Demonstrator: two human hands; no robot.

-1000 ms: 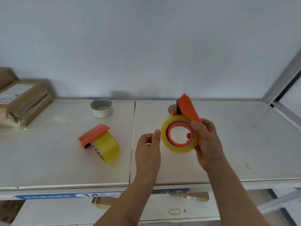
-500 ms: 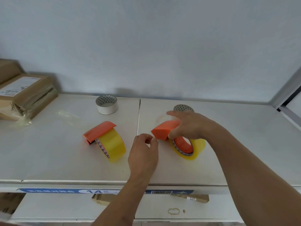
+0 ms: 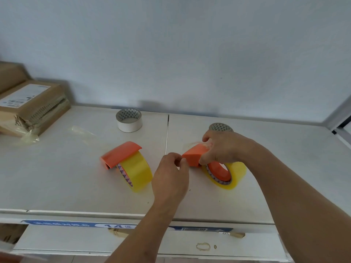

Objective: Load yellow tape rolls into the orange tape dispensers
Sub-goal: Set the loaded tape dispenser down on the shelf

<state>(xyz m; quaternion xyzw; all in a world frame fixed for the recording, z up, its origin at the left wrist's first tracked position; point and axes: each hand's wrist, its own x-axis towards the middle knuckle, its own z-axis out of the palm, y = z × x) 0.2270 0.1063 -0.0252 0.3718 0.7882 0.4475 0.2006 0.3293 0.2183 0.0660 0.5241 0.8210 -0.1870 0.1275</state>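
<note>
Two orange tape dispensers stand on the white shelf (image 3: 76,186), each with a yellow tape roll on it. The left dispenser (image 3: 120,153) holds a yellow roll (image 3: 137,172) and nobody touches it. My right hand (image 3: 222,146) grips the top of the right dispenser (image 3: 193,155), whose yellow roll (image 3: 235,174) rests on the shelf around an orange hub. A thin clear tape strip shows at my right fingertips. My left hand (image 3: 171,174) is pinched at the dispenser's front edge; what it pinches is too small to tell.
A white empty tape core (image 3: 129,120) stands at the back middle, and another core (image 3: 220,127) peeks out behind my right hand. Cardboard boxes (image 3: 28,109) are stacked at the far left beside clear film (image 3: 79,130). The wall runs close behind; a metal frame (image 3: 340,118) rises at right.
My right hand lowered the dispenser with its yellow roll from the air onto the shelf and now holds it down by the top. My left hand closed into a pinch at its front.
</note>
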